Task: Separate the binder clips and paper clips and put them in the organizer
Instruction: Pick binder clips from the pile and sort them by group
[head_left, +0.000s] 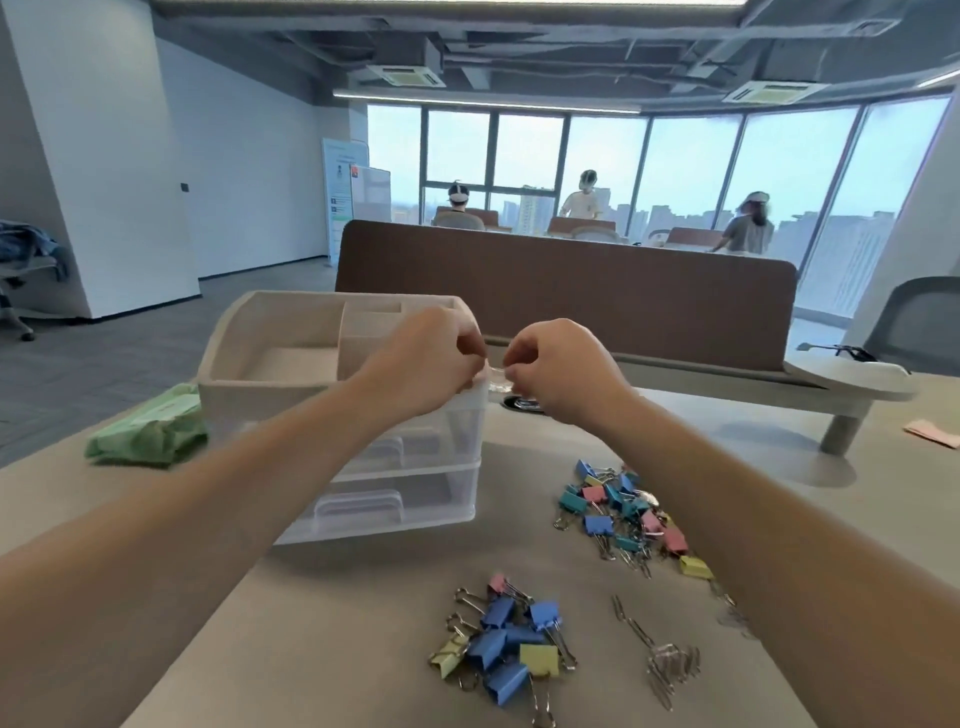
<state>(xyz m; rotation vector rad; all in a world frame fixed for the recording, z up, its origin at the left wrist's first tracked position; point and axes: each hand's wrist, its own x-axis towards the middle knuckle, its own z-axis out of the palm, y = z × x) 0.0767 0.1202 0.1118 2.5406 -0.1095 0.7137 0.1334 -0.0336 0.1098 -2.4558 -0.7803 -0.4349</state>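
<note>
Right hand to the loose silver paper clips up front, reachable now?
Likely yes: nothing lies between the right hand and the loose silver paper clips, though its fingers pinch a small shiny item.

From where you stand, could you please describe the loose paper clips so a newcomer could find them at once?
Find the white organizer on the beige table. In front of it lie two heaps of coloured binder clips; the paper clips sit right of the nearer heap. They alone are bare silver wire, without coloured bodies.
</note>
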